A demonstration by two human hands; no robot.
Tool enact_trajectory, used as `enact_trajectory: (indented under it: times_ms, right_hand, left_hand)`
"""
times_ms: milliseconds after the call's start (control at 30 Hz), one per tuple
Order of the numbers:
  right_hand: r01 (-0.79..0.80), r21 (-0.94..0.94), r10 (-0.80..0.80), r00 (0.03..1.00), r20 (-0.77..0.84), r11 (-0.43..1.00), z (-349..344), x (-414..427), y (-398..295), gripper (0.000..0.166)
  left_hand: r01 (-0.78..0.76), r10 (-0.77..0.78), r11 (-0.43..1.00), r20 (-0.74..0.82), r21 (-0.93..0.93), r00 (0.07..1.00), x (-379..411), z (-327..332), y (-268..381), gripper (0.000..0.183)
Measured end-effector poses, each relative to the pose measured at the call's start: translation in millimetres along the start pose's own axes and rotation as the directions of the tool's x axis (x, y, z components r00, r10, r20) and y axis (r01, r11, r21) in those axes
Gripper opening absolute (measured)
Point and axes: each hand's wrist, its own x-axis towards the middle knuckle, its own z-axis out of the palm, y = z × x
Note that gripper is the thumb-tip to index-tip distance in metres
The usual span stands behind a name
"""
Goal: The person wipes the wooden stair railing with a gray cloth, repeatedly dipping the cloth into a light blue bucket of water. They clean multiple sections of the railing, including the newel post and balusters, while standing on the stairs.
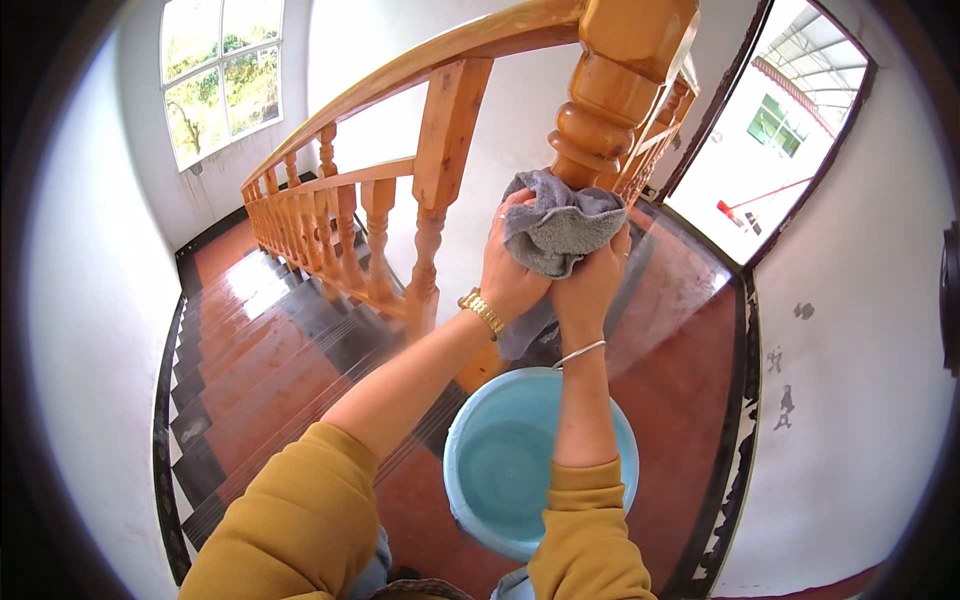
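A grey cloth is bunched around the turned wooden newel post, just under its rounded rings. My left hand, with a gold watch at the wrist, grips the cloth from the left. On the right side of the post my right hand holds the same cloth, a thin bangle on its wrist. The cloth hides some of the fingers, and a part of it hangs down behind the hands. Below them stands a light blue plastic basin with water in it, partly covered by my right forearm.
Wooden balusters and a handrail run down to the left beside red and black stairs. At the upper right is an open doorway, with a red broom beyond it. White walls bound both sides.
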Motion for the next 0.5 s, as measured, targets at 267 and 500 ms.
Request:
enact_trajectory:
  times_ms: [267, 500]
  right_hand:
    - [0.146, -0.009, -0.146, 0.989, -0.011, 0.989, -1, 28, 6, 0.050]
    - [0.084, 0.048, -0.083, 0.996, -0.021, 0.995, -10, 22, -9, 0.044]
  left_hand:
    - [-0.213, 0.207, 0.965, 0.058, 0.153, 0.977, 31, 1, 3, 0.039]
    - [-0.091, 0.087, 0.995, 0.080, 0.044, 0.993, 26, -10, 24, 0.038]
